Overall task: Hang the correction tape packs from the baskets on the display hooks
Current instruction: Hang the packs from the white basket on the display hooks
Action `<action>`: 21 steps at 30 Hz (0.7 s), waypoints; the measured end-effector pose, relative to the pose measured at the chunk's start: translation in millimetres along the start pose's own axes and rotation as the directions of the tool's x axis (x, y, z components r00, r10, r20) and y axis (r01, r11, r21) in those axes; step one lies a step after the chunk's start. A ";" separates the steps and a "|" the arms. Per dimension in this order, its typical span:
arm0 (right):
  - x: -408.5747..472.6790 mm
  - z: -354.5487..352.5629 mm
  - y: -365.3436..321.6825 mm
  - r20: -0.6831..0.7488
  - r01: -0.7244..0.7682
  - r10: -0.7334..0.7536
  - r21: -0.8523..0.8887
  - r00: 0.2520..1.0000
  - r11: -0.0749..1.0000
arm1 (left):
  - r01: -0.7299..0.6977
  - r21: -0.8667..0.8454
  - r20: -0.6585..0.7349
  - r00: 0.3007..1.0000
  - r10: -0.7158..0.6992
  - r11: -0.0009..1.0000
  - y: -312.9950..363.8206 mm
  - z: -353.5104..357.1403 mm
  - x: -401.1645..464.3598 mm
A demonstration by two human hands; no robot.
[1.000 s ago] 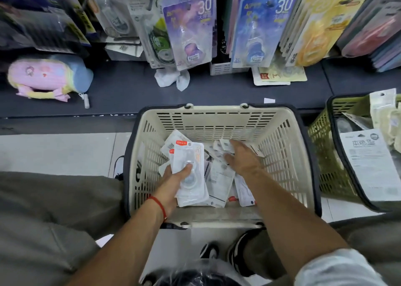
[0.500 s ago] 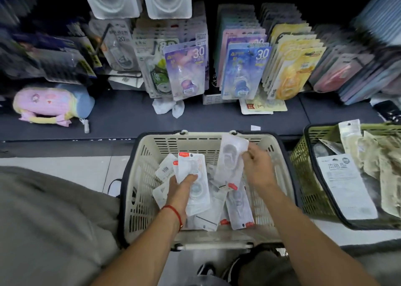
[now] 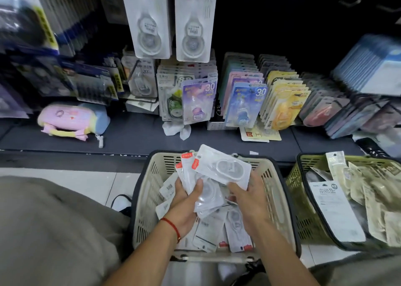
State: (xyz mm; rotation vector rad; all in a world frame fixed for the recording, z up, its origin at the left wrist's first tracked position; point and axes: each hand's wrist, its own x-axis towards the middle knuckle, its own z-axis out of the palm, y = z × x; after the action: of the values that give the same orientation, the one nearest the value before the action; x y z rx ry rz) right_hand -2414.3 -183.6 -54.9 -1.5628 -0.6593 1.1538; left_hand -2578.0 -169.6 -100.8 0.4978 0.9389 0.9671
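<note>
Left hand point(image 3: 184, 207) grasps stack of white correction tape packs point(image 3: 206, 195); right hand point(image 3: 249, 201) pinches another white pack point(image 3: 223, 168) over beige plastic basket point(image 3: 149, 190).

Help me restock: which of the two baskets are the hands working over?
The beige basket, centre; both hands hold white packs above it. The green basket sits untouched at right.
</note>
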 end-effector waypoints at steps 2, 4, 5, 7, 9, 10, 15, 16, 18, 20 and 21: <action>-5.9 3.5 -2.4 0.109 0.031 -0.016 -0.141 0.994 0.990 | -0.059 0.021 -0.006 0.998 0.060 0.998 12.1 3.8 -3.1; -9.8 6.6 -7.7 0.189 0.033 0.018 -0.265 0.982 0.964 | -0.117 0.060 -0.004 0.993 0.118 0.991 27.2 6.8 -5.4; -10.3 7.4 -13.7 0.200 0.037 0.023 -0.289 0.979 0.957 | -0.146 0.075 0.009 0.989 0.145 0.986 36.0 7.9 -6.1; -8.3 7.1 -32.6 0.183 0.088 -0.036 -0.284 0.982 0.955 | -0.191 0.105 0.049 0.981 0.187 0.976 55.4 10.9 -6.5; -3.8 7.0 -59.8 0.141 0.193 -0.156 -0.305 0.978 0.933 | -0.242 0.153 0.100 0.968 0.229 0.958 80.0 16.5 -4.8; -1.7 8.2 -76.0 0.159 0.266 -0.224 -0.339 0.961 0.902 | -0.273 0.190 0.131 0.959 0.251 0.943 94.8 20.7 -3.0; 13.9 24.9 -148.1 0.394 0.504 -0.365 -0.345 0.843 0.792 | -0.446 0.368 0.287 0.889 0.357 0.816 187.9 43.1 3.6; 17.3 29.6 -158.7 0.393 0.534 -0.403 -0.325 0.827 0.781 | -0.483 0.383 0.301 0.871 0.388 0.788 207.2 45.0 3.4; 23.7 40.2 -176.9 0.341 0.559 -0.463 -0.283 0.818 0.779 | -0.540 0.402 0.291 0.841 0.456 0.739 243.3 47.3 4.3; 31.7 54.0 -192.9 0.283 0.559 -0.496 -0.214 0.821 0.801 | -0.593 0.412 0.233 0.803 0.549 0.692 275.8 46.3 6.1; 35.1 61.6 -200.4 0.266 0.561 -0.508 -0.186 0.819 0.807 | -0.619 0.430 0.201 0.775 0.599 0.657 289.0 44.3 6.1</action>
State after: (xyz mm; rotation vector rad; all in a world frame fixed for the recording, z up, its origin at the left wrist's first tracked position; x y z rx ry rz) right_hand -2428.7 -65.9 121.5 -1.3359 -1.3439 0.8146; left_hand -2675.0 -17.2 129.1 1.3215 0.9892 1.3244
